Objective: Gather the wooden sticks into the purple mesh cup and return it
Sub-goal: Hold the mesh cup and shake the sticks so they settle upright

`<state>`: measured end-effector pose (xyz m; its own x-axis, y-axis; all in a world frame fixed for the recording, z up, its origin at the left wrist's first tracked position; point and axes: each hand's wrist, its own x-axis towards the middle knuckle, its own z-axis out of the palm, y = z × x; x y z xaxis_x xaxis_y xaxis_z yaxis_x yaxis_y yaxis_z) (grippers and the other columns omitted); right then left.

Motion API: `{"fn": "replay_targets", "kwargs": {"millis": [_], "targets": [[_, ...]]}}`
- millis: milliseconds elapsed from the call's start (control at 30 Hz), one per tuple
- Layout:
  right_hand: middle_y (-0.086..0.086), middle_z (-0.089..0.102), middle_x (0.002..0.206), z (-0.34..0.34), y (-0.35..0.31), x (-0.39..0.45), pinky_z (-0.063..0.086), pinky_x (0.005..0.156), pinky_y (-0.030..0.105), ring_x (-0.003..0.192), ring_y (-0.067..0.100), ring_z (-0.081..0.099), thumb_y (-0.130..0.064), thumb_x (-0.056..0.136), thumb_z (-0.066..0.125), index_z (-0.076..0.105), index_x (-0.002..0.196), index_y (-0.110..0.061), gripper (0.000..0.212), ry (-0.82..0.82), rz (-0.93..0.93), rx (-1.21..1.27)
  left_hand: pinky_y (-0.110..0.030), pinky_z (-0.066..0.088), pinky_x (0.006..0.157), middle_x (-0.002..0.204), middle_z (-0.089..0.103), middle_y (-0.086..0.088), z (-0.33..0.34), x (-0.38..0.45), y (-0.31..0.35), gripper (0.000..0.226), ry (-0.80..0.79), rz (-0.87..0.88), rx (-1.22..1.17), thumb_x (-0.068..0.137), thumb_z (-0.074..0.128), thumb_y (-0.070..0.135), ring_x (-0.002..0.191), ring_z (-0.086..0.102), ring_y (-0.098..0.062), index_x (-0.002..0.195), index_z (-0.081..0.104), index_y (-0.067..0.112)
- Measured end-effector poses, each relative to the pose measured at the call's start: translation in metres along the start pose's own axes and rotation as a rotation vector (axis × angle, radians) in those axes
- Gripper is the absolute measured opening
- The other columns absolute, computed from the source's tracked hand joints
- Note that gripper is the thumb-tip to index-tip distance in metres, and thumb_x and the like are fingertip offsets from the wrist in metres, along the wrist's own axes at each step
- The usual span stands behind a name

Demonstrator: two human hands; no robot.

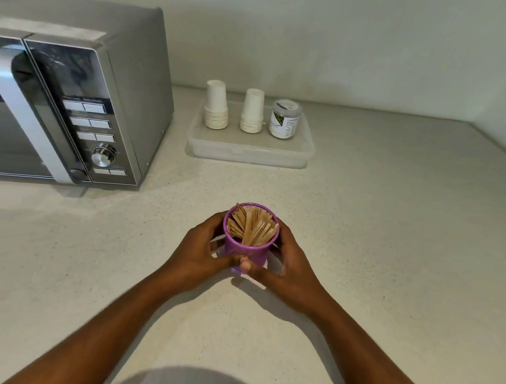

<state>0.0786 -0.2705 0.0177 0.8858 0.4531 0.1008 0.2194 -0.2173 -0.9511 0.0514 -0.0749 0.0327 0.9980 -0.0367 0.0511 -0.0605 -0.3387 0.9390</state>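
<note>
Head view: looking down on a pale speckled counter (395, 235), with both bare arms reaching in from the bottom edge.
Cup: the purple mesh cup (248, 246) sits mid-counter, upright but tipped a little toward the camera, so its mouth shows; whether its base touches the counter cannot be told, as the hands hide it.
Sticks: the wooden sticks (253, 225) are all bunched inside the cup, fanned and leaning against its far rim, tips poking just above the edge.
Left hand: the left hand (200, 254) wraps the cup's left wall, fingers curled round its far side and thumb across the near front.
Right hand: the right hand (291, 265) clasps the right wall the same way, fingers curled behind and thumb laid over the front low down, meeting the left thumb.
Grip: both hands hold the cup between them, closed snugly on its sides.
Microwave: a silver microwave (70, 99) stands at the far left, door shut, well apart from the cup.
Tray: a clear plastic container (249, 154) lies against the back wall, beyond the cup.
On the tray: two stacks of upturned white paper cups (216, 106) and, just beside them on the right, a small labelled jar (284, 119).
</note>
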Motion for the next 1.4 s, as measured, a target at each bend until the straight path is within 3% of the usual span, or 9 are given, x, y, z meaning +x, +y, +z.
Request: {"fn": "replay_targets", "kwargs": {"millis": [167,400,500,633,733,900,1000,1133,1400], "targets": [[-0.031,0.058,0.132,0.000,-0.005,0.005,0.054,0.098,0.022,0.126,0.001,0.057,-0.042,0.076,0.083,0.044,0.138,-0.043,0.074,0.092,-0.036,-0.008,-0.004,0.048,0.079,0.112,0.055,0.036,0.008,-0.004,0.008,0.065,0.164,0.065,0.025,0.065,0.079,0.042,0.103,0.056,0.017,0.121,0.048,0.047],[-0.014,0.057,0.140,-0.003,0.000,0.003,0.052,0.099,0.022,0.128,0.008,0.057,-0.041,0.081,0.079,0.042,0.144,-0.034,0.073,0.014,-0.005,0.018,-0.007,0.051,0.078,0.107,0.059,0.035,0.013,-0.006,0.008,0.064,0.183,0.066,0.052,0.062,0.083,0.043,0.101,0.060,0.012,0.117,0.052,0.046],[-0.010,0.058,0.142,-0.002,0.003,0.001,0.053,0.105,0.037,0.132,0.015,0.056,-0.048,0.081,0.080,0.042,0.147,-0.035,0.077,-0.032,0.039,0.040,-0.009,0.052,0.080,0.111,0.060,0.030,0.012,-0.005,0.007,0.066,0.128,0.044,0.085,0.064,0.084,0.041,0.101,0.062,0.003,0.122,0.052,0.041],[-0.030,0.059,0.131,-0.003,-0.004,0.000,0.051,0.096,0.017,0.126,-0.001,0.056,-0.040,0.081,0.081,0.042,0.140,-0.040,0.070,0.031,0.006,0.004,-0.017,0.046,0.100,0.136,0.050,0.016,0.007,0.001,0.006,0.084,-0.001,0.054,0.164,0.072,0.085,0.030,0.116,0.051,0.002,0.143,0.040,0.026],[-0.028,0.057,0.133,0.002,-0.002,-0.001,0.052,0.101,0.023,0.129,0.004,0.055,-0.045,0.076,0.083,0.042,0.141,-0.040,0.077,0.126,-0.030,-0.008,-0.002,0.031,0.098,0.141,0.029,0.033,0.005,0.003,0.008,0.104,-0.057,0.071,0.196,0.067,0.084,0.044,0.124,0.034,0.014,0.150,0.023,0.034],[-0.016,0.061,0.136,0.002,0.000,0.001,0.057,0.100,0.036,0.126,0.012,0.059,-0.049,0.072,0.087,0.047,0.141,-0.038,0.081,0.168,-0.031,0.003,-0.001,0.044,0.082,0.112,0.052,0.048,0.008,-0.001,0.016,0.076,0.083,0.114,0.133,0.065,0.085,0.039,0.108,0.053,0.018,0.123,0.039,0.055],[-0.016,0.062,0.134,-0.002,0.000,0.002,0.055,0.098,0.026,0.126,0.009,0.059,-0.040,0.076,0.087,0.048,0.139,-0.039,0.074,0.105,-0.011,-0.030,-0.013,0.051,0.090,0.119,0.058,0.031,0.010,0.000,0.009,0.077,0.088,0.101,0.097,0.064,0.089,0.031,0.110,0.058,0.009,0.126,0.045,0.047],[-0.020,0.059,0.133,-0.004,-0.002,0.004,0.052,0.093,0.015,0.122,-0.003,0.057,-0.040,0.078,0.084,0.045,0.139,-0.039,0.073,0.107,-0.005,-0.053,-0.008,0.049,0.084,0.117,0.059,0.027,0.012,0.002,0.007,0.074,0.120,0.098,0.061,0.063,0.089,0.032,0.110,0.060,0.004,0.125,0.049,0.041],[-0.019,0.060,0.135,-0.003,-0.001,0.003,0.054,0.095,0.021,0.124,0.001,0.058,-0.037,0.077,0.087,0.046,0.141,-0.038,0.076,0.088,0.017,0.011,-0.004,0.045,0.084,0.123,0.051,0.030,0.013,0.001,0.002,0.082,0.051,0.074,0.071,0.065,0.089,0.027,0.111,0.055,0.007,0.129,0.040,0.043]]}}
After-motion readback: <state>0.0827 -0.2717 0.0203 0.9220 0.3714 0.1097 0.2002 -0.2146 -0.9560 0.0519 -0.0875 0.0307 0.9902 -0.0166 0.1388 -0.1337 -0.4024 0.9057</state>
